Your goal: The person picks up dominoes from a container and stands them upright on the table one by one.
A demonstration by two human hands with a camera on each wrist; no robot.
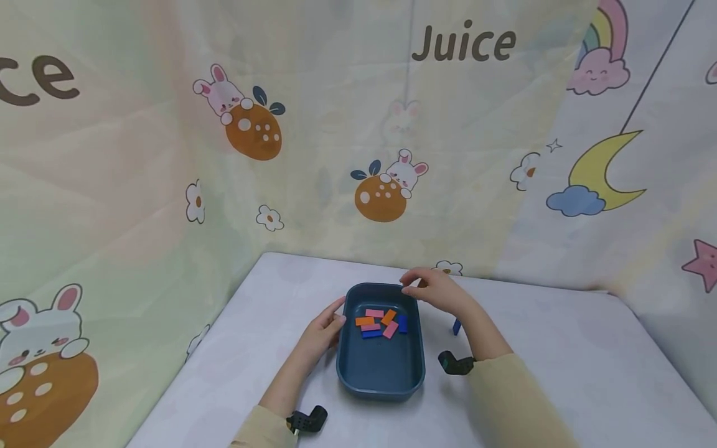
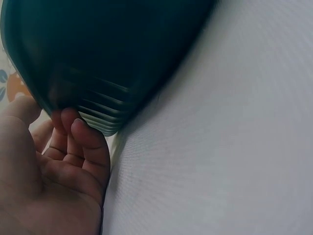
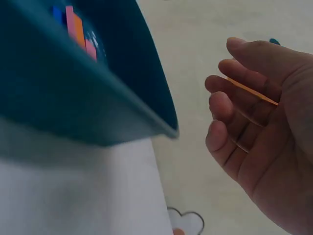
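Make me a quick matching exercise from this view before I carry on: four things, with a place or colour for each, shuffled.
Things:
1. Left hand
2. Right hand
3. Small blocks
4. Table

Place or colour:
A. Inside the bin
B. At the far right corner of the bin, holding nothing
C. White
D. Against the left side of the bin

Right pairs: 1-D, 2-B, 3-A, 4-C
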